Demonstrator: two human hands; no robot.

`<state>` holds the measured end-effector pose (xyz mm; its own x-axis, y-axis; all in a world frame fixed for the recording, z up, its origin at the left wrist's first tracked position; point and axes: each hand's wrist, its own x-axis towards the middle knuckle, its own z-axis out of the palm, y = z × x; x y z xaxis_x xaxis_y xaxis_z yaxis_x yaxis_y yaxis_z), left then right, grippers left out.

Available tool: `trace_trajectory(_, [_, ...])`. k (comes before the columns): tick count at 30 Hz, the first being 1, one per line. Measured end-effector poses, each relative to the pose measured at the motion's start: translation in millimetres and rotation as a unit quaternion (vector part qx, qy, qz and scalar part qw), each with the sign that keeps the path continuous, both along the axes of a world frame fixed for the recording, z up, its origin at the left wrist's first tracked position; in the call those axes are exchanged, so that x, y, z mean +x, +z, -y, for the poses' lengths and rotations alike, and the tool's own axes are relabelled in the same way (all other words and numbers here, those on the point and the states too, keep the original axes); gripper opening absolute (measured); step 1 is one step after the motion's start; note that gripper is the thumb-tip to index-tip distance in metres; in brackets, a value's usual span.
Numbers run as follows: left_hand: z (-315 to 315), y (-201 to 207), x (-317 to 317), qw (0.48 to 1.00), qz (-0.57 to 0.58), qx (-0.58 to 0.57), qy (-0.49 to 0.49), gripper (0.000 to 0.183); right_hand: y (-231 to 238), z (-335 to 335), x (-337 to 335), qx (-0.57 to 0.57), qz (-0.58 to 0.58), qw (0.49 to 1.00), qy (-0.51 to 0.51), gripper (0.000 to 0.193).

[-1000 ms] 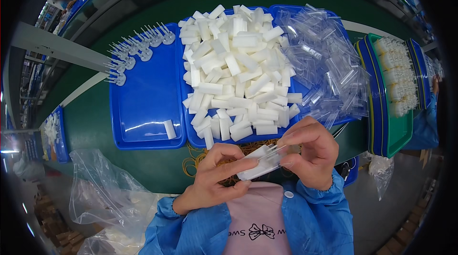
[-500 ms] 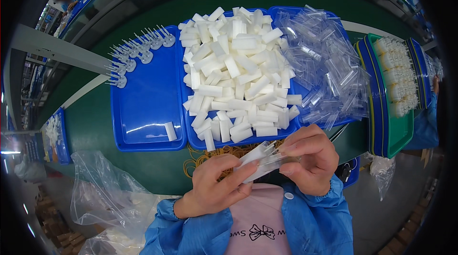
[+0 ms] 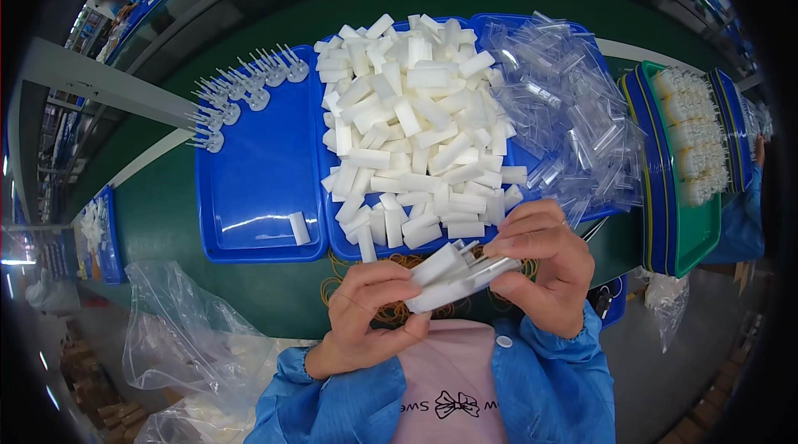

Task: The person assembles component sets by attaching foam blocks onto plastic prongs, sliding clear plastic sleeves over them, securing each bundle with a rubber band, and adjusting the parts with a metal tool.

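In front of my chest, my left hand [image 3: 370, 311] pinches the near-left end of a bundle of white foam-like blocks [image 3: 440, 265] between fingers and thumb. My right hand [image 3: 544, 265] grips the other end, where thin, shiny, pale rod-like pieces [image 3: 486, 269] stick out beside the blocks. Whether a clear plastic sleeve is among them I cannot make out. Just beyond my hands, a blue tray [image 3: 331, 224] carries a heap of white blocks [image 3: 407, 124]. To its right lie clear plastic sleeves [image 3: 573, 115] in another blue tray [image 3: 586, 28].
One white block [image 3: 299, 229] and a row of pronged clear pieces [image 3: 241, 86] are in the left blue tray [image 3: 258, 174]. Tan rubber bands [image 3: 332, 282] lie below the middle tray. Stacked trays [image 3: 694, 236] stand right; a clear bag [image 3: 179, 319] hangs lower left.
The held bundle has turned so its blocks and the rod-like pieces show more plainly. My left fingers have shifted back to its end, and my right hand has moved slightly up.
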<state>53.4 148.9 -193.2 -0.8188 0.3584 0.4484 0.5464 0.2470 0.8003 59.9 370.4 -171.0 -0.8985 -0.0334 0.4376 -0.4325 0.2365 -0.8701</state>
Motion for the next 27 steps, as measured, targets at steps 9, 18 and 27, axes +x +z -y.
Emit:
trace_trajectory(9, [5.3,-2.9,-0.9,0.993,-0.085,-0.058,0.061,0.038,-5.0,1.7,-1.3,0.038,0.021,0.999,-0.03,0.021])
trace_trajectory(18, [8.7,-12.3,2.0,0.998,-0.016,0.018,0.061,0.05,-20.4,10.6,-0.4,-0.078,0.058,0.995,-0.014,0.015])
trace_trajectory(27, [8.3,-26.3,-6.1,0.875,0.354,0.315,-0.099,0.053,-12.5,12.3,4.0,-0.048,0.032,0.996,-0.062,0.018])
